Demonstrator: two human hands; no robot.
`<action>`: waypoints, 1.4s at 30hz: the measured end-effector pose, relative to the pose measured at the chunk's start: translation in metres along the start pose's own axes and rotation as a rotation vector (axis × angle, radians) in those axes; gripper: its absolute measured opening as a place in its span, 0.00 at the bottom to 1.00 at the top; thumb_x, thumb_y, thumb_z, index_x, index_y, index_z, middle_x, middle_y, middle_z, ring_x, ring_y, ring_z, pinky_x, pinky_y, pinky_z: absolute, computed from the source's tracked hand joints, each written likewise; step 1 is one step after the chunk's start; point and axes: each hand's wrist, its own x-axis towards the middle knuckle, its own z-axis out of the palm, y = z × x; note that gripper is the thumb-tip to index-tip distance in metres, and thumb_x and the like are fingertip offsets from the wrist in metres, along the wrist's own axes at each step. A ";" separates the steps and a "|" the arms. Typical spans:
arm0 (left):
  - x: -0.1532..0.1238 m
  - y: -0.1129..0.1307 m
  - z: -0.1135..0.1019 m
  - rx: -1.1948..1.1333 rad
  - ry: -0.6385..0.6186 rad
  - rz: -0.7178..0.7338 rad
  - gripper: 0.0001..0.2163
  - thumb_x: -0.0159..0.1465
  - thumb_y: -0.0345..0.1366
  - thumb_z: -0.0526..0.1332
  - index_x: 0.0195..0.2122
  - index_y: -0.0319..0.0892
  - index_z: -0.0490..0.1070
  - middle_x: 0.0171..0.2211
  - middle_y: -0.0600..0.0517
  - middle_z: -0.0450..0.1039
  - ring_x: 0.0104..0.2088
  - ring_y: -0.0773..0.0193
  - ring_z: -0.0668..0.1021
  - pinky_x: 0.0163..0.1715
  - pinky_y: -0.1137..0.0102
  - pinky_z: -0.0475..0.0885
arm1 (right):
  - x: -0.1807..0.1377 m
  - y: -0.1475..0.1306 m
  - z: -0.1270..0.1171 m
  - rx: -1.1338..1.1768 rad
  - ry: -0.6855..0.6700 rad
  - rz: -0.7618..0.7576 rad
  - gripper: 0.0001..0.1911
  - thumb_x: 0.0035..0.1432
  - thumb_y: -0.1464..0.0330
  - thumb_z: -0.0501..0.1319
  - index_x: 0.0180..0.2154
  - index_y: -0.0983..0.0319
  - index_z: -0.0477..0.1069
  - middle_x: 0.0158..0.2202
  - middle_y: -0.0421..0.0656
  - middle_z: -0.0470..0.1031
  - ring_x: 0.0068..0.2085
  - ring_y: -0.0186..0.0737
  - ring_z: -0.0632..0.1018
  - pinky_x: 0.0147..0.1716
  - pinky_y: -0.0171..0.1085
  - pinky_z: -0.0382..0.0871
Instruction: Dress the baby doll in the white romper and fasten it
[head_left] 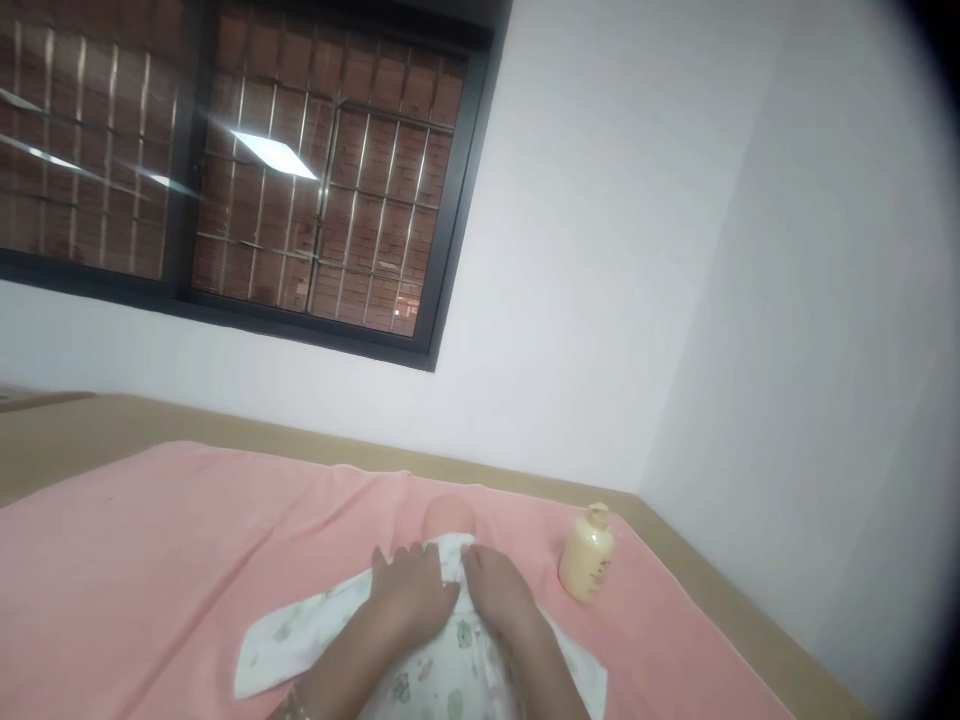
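A baby doll lies on a pink towel (225,560), its round bald head (450,516) pointing toward the wall. White baby clothes (457,660) with a green print cover its body, and the sleeves spread out to both sides. My left hand (409,592) grips the cloth left of the neckline, its thumb near the middle of the chest. On the other side of the collar, my right hand (496,588) has its fingers curled over the fabric. The doll's face and arms cannot be made out.
A cream pump bottle (587,558) stands on the towel to the right of the doll. Behind the tan table edge (300,432) rises a white wall (585,250). A dark-framed window (442,230) with metal bars is at the upper left.
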 end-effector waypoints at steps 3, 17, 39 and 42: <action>0.001 -0.002 -0.006 -0.041 -0.019 -0.032 0.27 0.59 0.50 0.46 0.55 0.41 0.65 0.54 0.40 0.66 0.54 0.43 0.66 0.55 0.42 0.48 | 0.002 0.001 0.004 -0.025 0.002 0.041 0.28 0.66 0.60 0.37 0.39 0.65 0.72 0.41 0.52 0.75 0.42 0.44 0.75 0.42 0.39 0.62; 0.006 -0.005 0.006 0.007 0.023 -0.041 0.27 0.62 0.50 0.42 0.54 0.39 0.64 0.53 0.39 0.67 0.53 0.44 0.67 0.54 0.41 0.47 | -0.001 0.005 0.000 -0.086 -0.021 0.101 0.27 0.66 0.61 0.38 0.41 0.65 0.73 0.44 0.53 0.74 0.45 0.45 0.74 0.44 0.40 0.63; 0.004 0.010 0.012 0.025 0.060 -0.057 0.26 0.64 0.48 0.42 0.52 0.37 0.64 0.52 0.37 0.66 0.53 0.44 0.66 0.54 0.45 0.51 | 0.005 0.008 0.003 -0.106 -0.054 0.199 0.29 0.65 0.61 0.36 0.41 0.66 0.73 0.42 0.52 0.75 0.43 0.44 0.75 0.40 0.37 0.64; 0.012 0.002 0.013 -0.051 0.059 -0.083 0.28 0.63 0.52 0.41 0.51 0.37 0.65 0.52 0.38 0.67 0.53 0.44 0.67 0.52 0.48 0.57 | 0.002 0.004 0.002 -0.127 -0.044 0.197 0.29 0.65 0.61 0.36 0.41 0.66 0.73 0.43 0.54 0.75 0.44 0.46 0.75 0.41 0.39 0.64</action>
